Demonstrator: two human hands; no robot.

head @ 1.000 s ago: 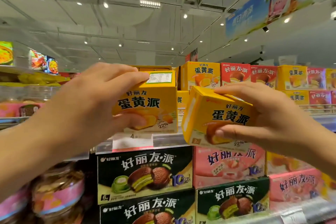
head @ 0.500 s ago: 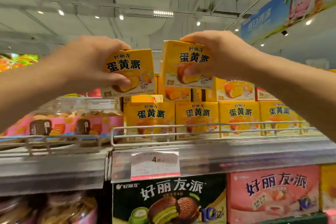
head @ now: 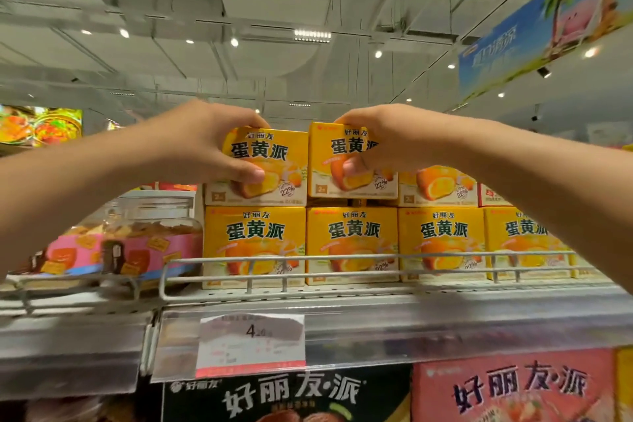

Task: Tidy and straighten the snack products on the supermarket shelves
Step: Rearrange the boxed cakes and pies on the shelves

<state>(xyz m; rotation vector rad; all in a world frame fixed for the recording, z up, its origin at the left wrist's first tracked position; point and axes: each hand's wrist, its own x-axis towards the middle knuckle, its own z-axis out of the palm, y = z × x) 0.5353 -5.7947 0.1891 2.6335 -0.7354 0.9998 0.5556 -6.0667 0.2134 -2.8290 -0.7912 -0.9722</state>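
On top shelf's second tier: my left hand (head: 205, 144) grips one yellow box (head: 270, 166), right hand (head: 387, 140) its neighbour (head: 329, 161); I'd seat both flat, square faces with bottom row (head: 352, 243), then let go.

This is a supermarket aisle. Below the left hand (head: 205, 144) and right hand (head: 390, 140), identical yellow snack boxes (head: 352, 243) are standing in a row behind a wire shelf rail (head: 342, 259). Under them a printed price tag (head: 251, 341) is sitting in the clear strip along the shelf edge (head: 445, 322). Further down, more boxed cakes (head: 507, 390) are facing out. Above and right of the hands, a promotional banner (head: 548, 20) is hanging from an open ceiling where spotlights (head: 234, 42) are glowing.
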